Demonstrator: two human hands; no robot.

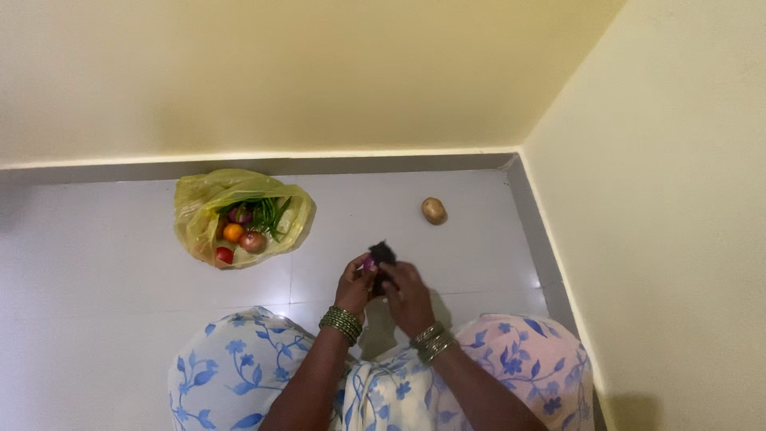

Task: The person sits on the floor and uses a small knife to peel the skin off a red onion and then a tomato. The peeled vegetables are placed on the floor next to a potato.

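Both hands meet over the floor (120, 263) just in front of the knees. Left hand (355, 286) has fingers curled around a small purple onion (369, 262), only a sliver of it showing. Right hand (407, 294) is closed on a dark, ragged object (382, 254) pressed against the onion; cannot tell what that object is. Hands touch each other, green bangles on both wrists.

The onion sits mid-floor, nearer the right wall than the left side. A lone potato (434, 211) lies beyond the hands toward the far right corner, well apart from them and near the grey skirting edge. A yellow plastic bag (199, 199) lies open to the far left near the back wall, holding green beans, a tomato, an orange fruit and onions. Bare tile runs between bag and hands, and wide open floor on the left. Floral blue-and-white cloth covers the knees at the near edge.
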